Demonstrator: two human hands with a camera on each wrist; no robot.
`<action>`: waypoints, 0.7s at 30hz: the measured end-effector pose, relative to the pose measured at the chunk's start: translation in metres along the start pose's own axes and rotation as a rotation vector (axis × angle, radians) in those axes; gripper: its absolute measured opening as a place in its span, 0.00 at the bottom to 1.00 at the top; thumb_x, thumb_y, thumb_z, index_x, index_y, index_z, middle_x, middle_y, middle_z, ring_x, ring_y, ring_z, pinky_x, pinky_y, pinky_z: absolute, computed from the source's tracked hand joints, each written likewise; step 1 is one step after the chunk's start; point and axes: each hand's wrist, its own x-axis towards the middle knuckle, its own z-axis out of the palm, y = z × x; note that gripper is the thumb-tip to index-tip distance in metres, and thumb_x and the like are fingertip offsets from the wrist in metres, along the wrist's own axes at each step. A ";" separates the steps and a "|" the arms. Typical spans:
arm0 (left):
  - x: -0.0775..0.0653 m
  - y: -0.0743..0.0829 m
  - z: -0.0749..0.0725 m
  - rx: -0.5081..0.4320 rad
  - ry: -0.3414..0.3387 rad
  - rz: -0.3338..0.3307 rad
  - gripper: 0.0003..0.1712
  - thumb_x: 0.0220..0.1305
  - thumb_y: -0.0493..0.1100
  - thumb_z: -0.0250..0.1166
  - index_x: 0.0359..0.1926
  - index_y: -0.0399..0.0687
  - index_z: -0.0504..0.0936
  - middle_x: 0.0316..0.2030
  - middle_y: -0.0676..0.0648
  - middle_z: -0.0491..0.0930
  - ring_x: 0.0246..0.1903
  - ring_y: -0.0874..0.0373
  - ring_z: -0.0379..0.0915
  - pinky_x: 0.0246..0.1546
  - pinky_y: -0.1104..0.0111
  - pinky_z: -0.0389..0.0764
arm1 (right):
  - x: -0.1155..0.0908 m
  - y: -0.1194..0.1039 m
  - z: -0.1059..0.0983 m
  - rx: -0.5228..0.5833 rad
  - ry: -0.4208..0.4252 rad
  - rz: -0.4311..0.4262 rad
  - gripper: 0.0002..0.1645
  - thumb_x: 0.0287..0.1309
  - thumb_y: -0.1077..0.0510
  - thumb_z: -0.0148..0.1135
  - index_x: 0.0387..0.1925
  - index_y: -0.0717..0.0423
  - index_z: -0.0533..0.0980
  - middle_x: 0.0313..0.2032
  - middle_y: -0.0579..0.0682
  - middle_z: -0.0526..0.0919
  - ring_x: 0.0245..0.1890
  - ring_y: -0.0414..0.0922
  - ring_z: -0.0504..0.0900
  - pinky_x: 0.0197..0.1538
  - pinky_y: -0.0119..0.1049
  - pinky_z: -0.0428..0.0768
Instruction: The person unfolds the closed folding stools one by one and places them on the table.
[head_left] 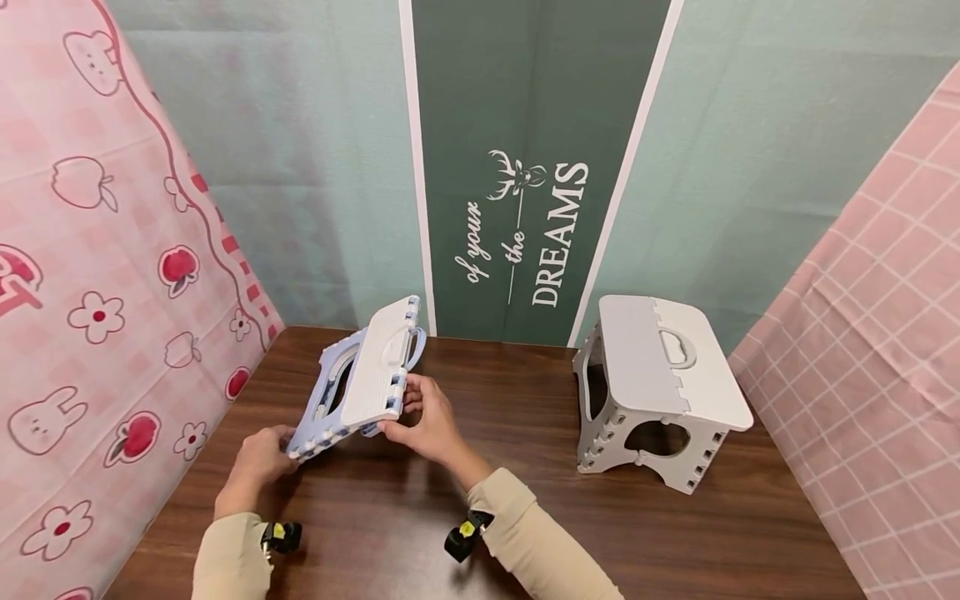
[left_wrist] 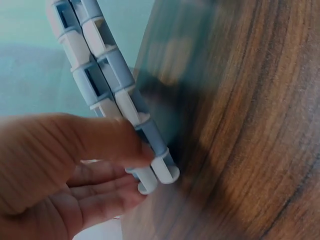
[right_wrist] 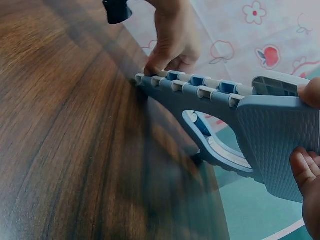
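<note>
A blue-and-white folding step stool [head_left: 375, 367], partly folded and tilted, stands at the left of the table. My left hand [head_left: 258, 462] holds its lower left corner. In the left wrist view, the thumb of that hand [left_wrist: 65, 160] lies across the blue and white hinge segments [left_wrist: 115, 70], with the fingers behind them. My right hand [head_left: 431, 421] grips the near right edge of the top, thumb below the white panel. The right wrist view shows the blue textured half of the top [right_wrist: 275, 145] folded down, with the right fingers [right_wrist: 302, 170] against it.
A second folding stool [head_left: 637, 358], grey and white, stands unfolded on the right of the wooden table [head_left: 510, 400]. A green printed curtain [head_left: 540, 100] hangs behind. Pink cloths cover the left [head_left: 127, 333] and right sides [head_left: 885, 333].
</note>
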 end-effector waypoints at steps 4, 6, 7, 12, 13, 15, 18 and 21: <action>0.001 0.002 0.002 -0.020 0.000 0.008 0.29 0.34 0.32 0.70 0.45 0.28 0.78 0.30 0.39 0.78 0.30 0.45 0.70 0.34 0.53 0.71 | -0.001 -0.024 -0.006 -0.017 0.010 -0.025 0.38 0.34 0.70 0.72 0.50 0.76 0.65 0.39 0.64 0.73 0.36 0.56 0.76 0.40 0.48 0.78; 0.001 0.003 0.004 -0.024 0.006 0.018 0.29 0.34 0.32 0.70 0.44 0.27 0.78 0.30 0.38 0.79 0.31 0.45 0.71 0.35 0.53 0.71 | -0.002 -0.031 -0.008 -0.026 0.008 -0.022 0.38 0.33 0.70 0.72 0.49 0.76 0.64 0.39 0.65 0.73 0.37 0.57 0.76 0.41 0.49 0.77; 0.001 0.004 0.004 -0.021 0.010 0.023 0.29 0.34 0.32 0.70 0.44 0.27 0.78 0.31 0.38 0.79 0.31 0.44 0.72 0.35 0.52 0.71 | -0.002 -0.034 -0.009 -0.030 0.007 -0.020 0.38 0.33 0.71 0.72 0.49 0.76 0.64 0.39 0.65 0.72 0.37 0.58 0.76 0.41 0.49 0.77; 0.002 0.008 0.007 -0.006 0.022 0.040 0.27 0.34 0.32 0.70 0.43 0.30 0.79 0.31 0.39 0.80 0.31 0.45 0.73 0.36 0.51 0.72 | -0.002 -0.038 -0.010 -0.023 0.007 -0.025 0.39 0.33 0.72 0.71 0.50 0.77 0.63 0.39 0.66 0.72 0.37 0.59 0.76 0.41 0.50 0.77; 0.002 0.008 0.007 -0.006 0.020 0.041 0.27 0.34 0.32 0.70 0.43 0.30 0.79 0.31 0.39 0.80 0.31 0.45 0.73 0.35 0.51 0.72 | -0.002 -0.038 -0.011 -0.020 0.009 -0.033 0.39 0.33 0.72 0.71 0.50 0.78 0.63 0.38 0.66 0.72 0.37 0.59 0.76 0.41 0.50 0.77; 0.002 0.011 0.008 -0.016 0.014 0.044 0.28 0.34 0.32 0.70 0.43 0.29 0.78 0.31 0.40 0.80 0.31 0.46 0.73 0.35 0.52 0.72 | -0.001 -0.033 -0.010 -0.010 0.019 -0.053 0.39 0.33 0.72 0.71 0.50 0.78 0.63 0.38 0.66 0.72 0.36 0.60 0.76 0.40 0.50 0.77; 0.002 0.014 0.010 -0.028 0.007 0.052 0.29 0.33 0.32 0.70 0.44 0.29 0.77 0.30 0.40 0.80 0.31 0.46 0.73 0.35 0.52 0.72 | 0.000 -0.017 -0.008 -0.017 0.035 -0.071 0.40 0.33 0.71 0.73 0.51 0.76 0.64 0.37 0.65 0.72 0.36 0.58 0.76 0.39 0.49 0.78; 0.004 0.017 0.013 -0.024 0.011 0.066 0.30 0.32 0.31 0.69 0.45 0.28 0.76 0.31 0.39 0.79 0.31 0.46 0.72 0.35 0.52 0.72 | 0.000 -0.003 -0.007 -0.040 0.048 -0.073 0.41 0.32 0.68 0.75 0.51 0.72 0.65 0.38 0.61 0.73 0.36 0.54 0.76 0.39 0.43 0.79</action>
